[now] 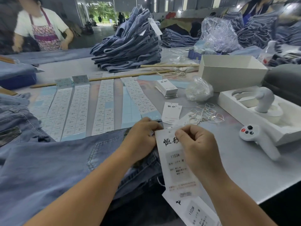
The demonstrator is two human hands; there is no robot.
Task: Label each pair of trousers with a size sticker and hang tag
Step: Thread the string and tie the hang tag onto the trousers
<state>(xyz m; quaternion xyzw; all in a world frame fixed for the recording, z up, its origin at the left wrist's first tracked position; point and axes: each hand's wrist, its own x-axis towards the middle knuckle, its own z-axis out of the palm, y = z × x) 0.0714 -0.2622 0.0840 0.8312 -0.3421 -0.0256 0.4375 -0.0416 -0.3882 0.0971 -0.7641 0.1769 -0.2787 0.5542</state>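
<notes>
Trousers (pixel 57 160), soft and limp, are pinched at the waistband by the left hand (pixel 143 136); the stiff, light hang tag (pixel 172 160) at 3 o'clock is gripped near its top by the right hand (pixel 195 144).

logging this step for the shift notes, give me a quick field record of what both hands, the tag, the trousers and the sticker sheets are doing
left hand: grips the trousers' waistband edge
right hand: fingers pinch the top of the hang tag
hang tag: white, printed sticker reading 1103 already on it, held at the waistband
trousers: blue denim, lying flat on the table
sticker sheets: rows laid out beyond the trousers
loose strings: right of the sheets
</notes>
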